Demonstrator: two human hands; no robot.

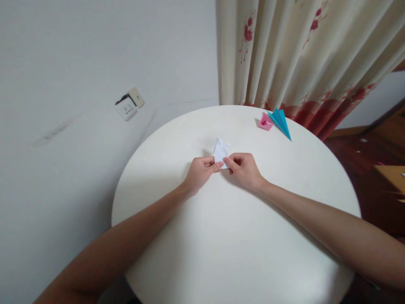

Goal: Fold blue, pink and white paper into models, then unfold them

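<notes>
A small piece of folded white paper (220, 151) is held between both hands above the middle of the table, its pointed end facing away from me. My left hand (201, 172) pinches its lower left edge, thumb on top. On the lower right edge, my right hand (244, 169) grips with thumb and curled fingers. The two thumbs lie close together on the near part of the paper. Parts of the fingers beneath the paper are hidden.
The round white table (240, 249) stands against the wall. At its far right lie a pink folded-paper piece (265, 121) and a blue paper plane (280, 122), side by side. A floral curtain (284, 55) hangs behind them. Wall sockets (129, 105) are at the left.
</notes>
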